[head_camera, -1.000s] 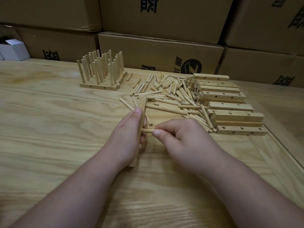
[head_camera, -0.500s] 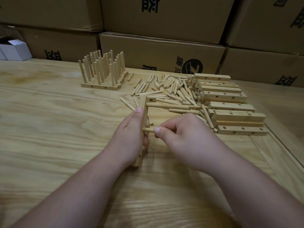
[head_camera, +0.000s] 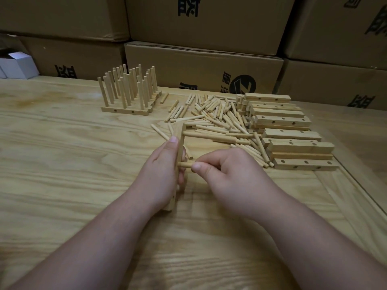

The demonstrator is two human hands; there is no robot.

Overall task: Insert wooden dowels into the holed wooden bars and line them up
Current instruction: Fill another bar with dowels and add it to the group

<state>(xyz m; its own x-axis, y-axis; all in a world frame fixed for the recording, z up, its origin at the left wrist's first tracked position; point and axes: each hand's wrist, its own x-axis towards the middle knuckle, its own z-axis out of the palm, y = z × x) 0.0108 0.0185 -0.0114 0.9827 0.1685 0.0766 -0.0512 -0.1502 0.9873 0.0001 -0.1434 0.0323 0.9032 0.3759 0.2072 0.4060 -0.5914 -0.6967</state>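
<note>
My left hand [head_camera: 161, 172] grips a holed wooden bar [head_camera: 180, 135] that stands on its edge in the middle of the table. One dowel [head_camera: 201, 135] sticks out sideways from the bar's far end. My right hand [head_camera: 226, 174] pinches a second dowel [head_camera: 185, 164], whose tip sits at a hole in the middle of the bar. A pile of loose dowels [head_camera: 217, 116] lies just beyond my hands. Holed bars [head_camera: 291, 135] without dowels are stacked to the right of that pile. Finished bars with upright dowels [head_camera: 127, 91] stand in rows at the far left.
Stacked cardboard boxes [head_camera: 201, 65] wall off the table's far side. A small white box [head_camera: 18, 63] sits at the far left edge. A raised wooden strip [head_camera: 356, 193] runs along the table's right side.
The bar has tipped a little more upright in my left hand. My right hand has moved the pinched dowel slightly leftward toward the bar's middle hole.
</note>
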